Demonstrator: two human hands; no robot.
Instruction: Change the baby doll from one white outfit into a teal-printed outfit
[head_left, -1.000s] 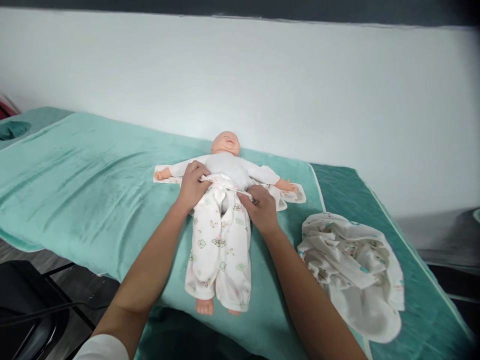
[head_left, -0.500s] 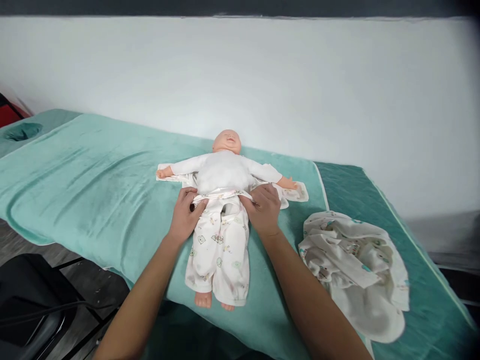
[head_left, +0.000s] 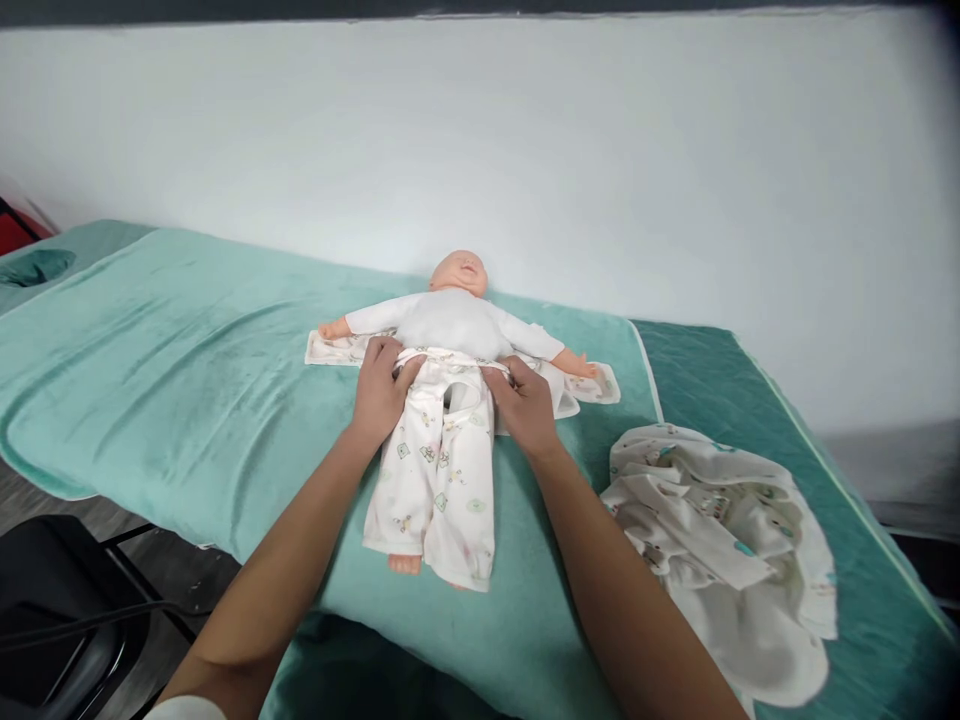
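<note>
A baby doll (head_left: 454, 320) lies on its back on the bed, head toward the wall and arms spread. Its torso and arms are white. Printed baby pants (head_left: 439, 480) cover its legs, with an opening at the crotch and toes showing at one cuff. My left hand (head_left: 381, 388) grips the waistband on the left side, thumb on top. On the other side, my right hand (head_left: 525, 398) pinches the waistband too. Beneath the doll a printed baby shirt (head_left: 334, 348) lies spread out, its sleeves under the doll's arms.
A crumpled pile of white printed cloth (head_left: 727, 540) sits to the right on the bed. The green bed cover (head_left: 187, 370) runs along a white wall. A black chair (head_left: 67, 590) stands at the lower left, beside the bed.
Both hands have pulled the waistband up toward the doll's chest. The pant legs have shifted upward with it, and less of the feet shows at the cuffs.
</note>
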